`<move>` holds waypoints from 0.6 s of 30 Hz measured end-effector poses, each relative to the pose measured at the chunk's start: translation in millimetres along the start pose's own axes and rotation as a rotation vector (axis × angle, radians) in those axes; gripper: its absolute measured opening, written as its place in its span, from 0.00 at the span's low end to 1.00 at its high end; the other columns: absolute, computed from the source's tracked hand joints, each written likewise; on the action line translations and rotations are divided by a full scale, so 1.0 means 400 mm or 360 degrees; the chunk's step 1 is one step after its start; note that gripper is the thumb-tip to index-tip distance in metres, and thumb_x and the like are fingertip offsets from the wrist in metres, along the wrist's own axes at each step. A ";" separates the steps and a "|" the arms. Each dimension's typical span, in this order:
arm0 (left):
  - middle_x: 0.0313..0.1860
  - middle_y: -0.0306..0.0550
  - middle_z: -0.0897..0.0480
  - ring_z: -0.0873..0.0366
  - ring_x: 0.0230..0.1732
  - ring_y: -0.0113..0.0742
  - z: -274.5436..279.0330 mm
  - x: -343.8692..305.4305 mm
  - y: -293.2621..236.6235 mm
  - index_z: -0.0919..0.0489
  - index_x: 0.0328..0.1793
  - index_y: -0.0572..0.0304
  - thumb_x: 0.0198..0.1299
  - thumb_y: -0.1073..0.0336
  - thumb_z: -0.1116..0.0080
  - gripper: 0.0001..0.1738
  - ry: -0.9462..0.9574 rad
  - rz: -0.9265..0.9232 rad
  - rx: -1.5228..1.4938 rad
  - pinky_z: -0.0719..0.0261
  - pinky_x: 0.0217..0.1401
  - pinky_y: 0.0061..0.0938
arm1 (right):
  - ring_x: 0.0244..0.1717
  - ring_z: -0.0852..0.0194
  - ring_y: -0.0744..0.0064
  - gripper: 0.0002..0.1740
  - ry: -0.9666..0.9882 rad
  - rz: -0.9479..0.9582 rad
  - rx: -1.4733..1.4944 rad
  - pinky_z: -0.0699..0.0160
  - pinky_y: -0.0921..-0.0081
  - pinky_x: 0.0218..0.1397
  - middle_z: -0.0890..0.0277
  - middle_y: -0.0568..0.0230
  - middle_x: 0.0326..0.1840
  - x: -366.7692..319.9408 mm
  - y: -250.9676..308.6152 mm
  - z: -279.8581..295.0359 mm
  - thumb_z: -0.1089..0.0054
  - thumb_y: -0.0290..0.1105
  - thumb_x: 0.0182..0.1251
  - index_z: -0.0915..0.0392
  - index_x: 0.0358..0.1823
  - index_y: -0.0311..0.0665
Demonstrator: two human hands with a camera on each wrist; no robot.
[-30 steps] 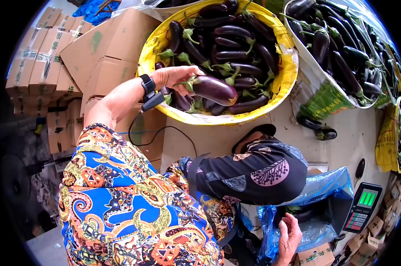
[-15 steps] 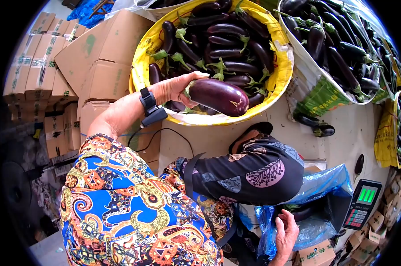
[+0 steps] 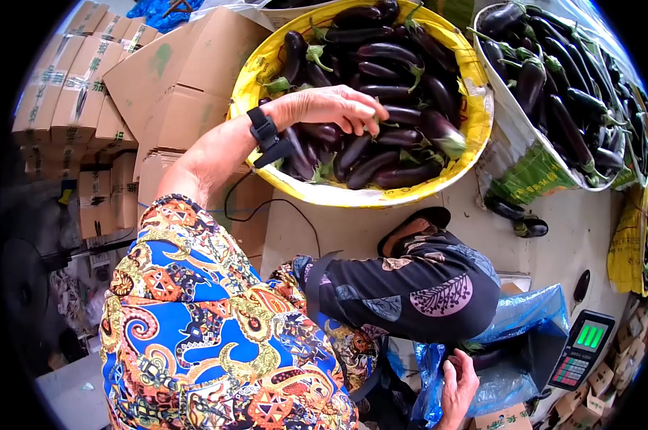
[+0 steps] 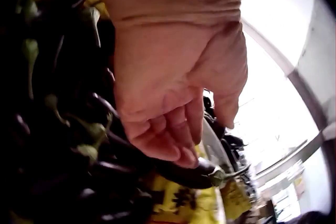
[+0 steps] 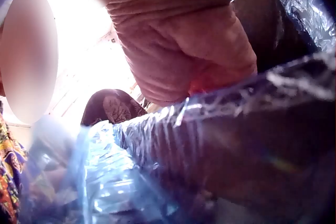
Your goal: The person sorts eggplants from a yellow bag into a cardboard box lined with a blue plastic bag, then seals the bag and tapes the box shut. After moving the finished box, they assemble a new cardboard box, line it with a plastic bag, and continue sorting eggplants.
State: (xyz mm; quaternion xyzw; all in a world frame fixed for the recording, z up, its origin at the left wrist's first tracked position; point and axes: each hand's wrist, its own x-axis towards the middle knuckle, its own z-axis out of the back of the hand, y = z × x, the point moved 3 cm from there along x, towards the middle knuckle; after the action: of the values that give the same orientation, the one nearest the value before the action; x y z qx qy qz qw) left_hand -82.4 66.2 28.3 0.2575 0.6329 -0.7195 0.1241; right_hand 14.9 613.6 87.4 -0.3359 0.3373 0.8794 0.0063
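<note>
My left hand (image 3: 342, 110) hovers over a round tub (image 3: 485, 107) with a yellow liner, full of dark purple eggplants. Its fingers hang loosely bent with nothing in them. At the tub's right side, past the fingertips, lies a plump eggplant (image 3: 440, 129) with its pale green cap toward the rim; the left wrist view has an eggplant (image 4: 191, 174) just below the fingertips. Lower right in the head view, my right hand (image 3: 459, 390) is at the edge of a box lined with blue plastic (image 3: 528, 312). Its fingers are relaxed, partly hidden by the plastic in the right wrist view. Dark eggplants (image 3: 492, 355) lie inside this box.
A white sack (image 3: 510, 136) heaped with eggplants stands right of the tub, two loose eggplants (image 3: 517, 215) on the floor below it. A scale display (image 3: 582, 351) stands beside the lined box. Flat cardboard (image 3: 188, 57) and stacked cartons (image 3: 73, 79) fill the left.
The left hand held a large eggplant over the tub's front, then let it go; a plump eggplant now lies at the tub's right side. The right hand stays at the lined box.
</note>
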 end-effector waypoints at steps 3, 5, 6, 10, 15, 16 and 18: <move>0.49 0.44 0.14 0.19 0.47 0.35 0.107 0.034 0.227 0.19 0.60 0.62 0.57 0.57 0.34 0.26 0.0164 0.0133 0.0582 0.20 0.52 0.31 | 0.42 0.18 0.69 0.18 -0.0010 -0.0010 0.0016 0.21 0.74 0.49 0.16 0.54 0.40 -0.001 -0.022 -0.004 0.40 0.26 0.64 0.22 0.55 0.29; 0.51 0.55 0.15 0.19 0.55 0.51 0.092 0.026 0.295 0.20 0.61 0.59 0.46 0.59 0.30 0.33 0.0394 0.0440 0.1537 0.21 0.58 0.39 | 0.44 0.18 0.67 0.18 0.0032 -0.0045 -0.0016 0.21 0.72 0.51 0.16 0.54 0.42 0.003 -0.018 -0.003 0.39 0.29 0.66 0.22 0.56 0.32; 0.56 0.52 0.17 0.22 0.60 0.53 0.084 0.007 0.326 0.22 0.65 0.57 0.44 0.62 0.30 0.36 0.0531 0.0471 0.1770 0.24 0.61 0.41 | 0.45 0.18 0.65 0.18 0.0072 -0.0074 -0.0055 0.22 0.70 0.53 0.16 0.54 0.45 0.000 -0.002 0.005 0.39 0.31 0.68 0.21 0.57 0.34; 0.49 0.53 0.17 0.22 0.56 0.52 0.039 0.004 0.415 0.20 0.57 0.55 0.39 0.61 0.28 0.33 0.0902 0.0164 0.2480 0.25 0.57 0.45 | 0.46 0.18 0.63 0.18 0.0104 -0.0073 -0.0111 0.22 0.68 0.55 0.16 0.54 0.46 0.004 0.028 0.014 0.38 0.34 0.70 0.21 0.58 0.37; 0.46 0.51 0.19 0.21 0.53 0.51 -0.005 -0.002 0.433 0.21 0.51 0.56 0.40 0.60 0.30 0.28 0.1044 -0.0153 0.2520 0.23 0.52 0.46 | 0.45 0.18 0.64 0.18 0.0053 -0.0051 -0.0146 0.22 0.68 0.54 0.16 0.53 0.45 0.005 0.036 0.024 0.38 0.34 0.70 0.21 0.58 0.37; 0.43 0.52 0.19 0.20 0.51 0.53 -0.001 -0.002 0.405 0.20 0.50 0.57 0.39 0.61 0.30 0.27 0.0929 -0.0102 0.2434 0.21 0.51 0.46 | 0.45 0.18 0.64 0.18 0.0048 -0.0031 -0.0171 0.22 0.68 0.54 0.16 0.53 0.45 0.004 0.030 0.024 0.38 0.34 0.70 0.21 0.58 0.37; 0.43 0.52 0.19 0.20 0.49 0.55 0.012 0.007 0.361 0.20 0.49 0.58 0.38 0.62 0.31 0.26 0.0727 -0.0031 0.2282 0.21 0.50 0.46 | 0.45 0.18 0.63 0.18 0.0039 -0.0044 -0.0171 0.22 0.67 0.53 0.16 0.52 0.45 0.001 0.020 0.021 0.38 0.34 0.69 0.21 0.58 0.37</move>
State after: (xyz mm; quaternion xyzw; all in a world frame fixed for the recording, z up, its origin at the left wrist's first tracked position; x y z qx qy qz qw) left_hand -13.1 37.8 -95.3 0.4125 0.0215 -0.8850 -0.2147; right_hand 7.5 612.4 96.3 -0.3510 0.2852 0.8919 -0.0037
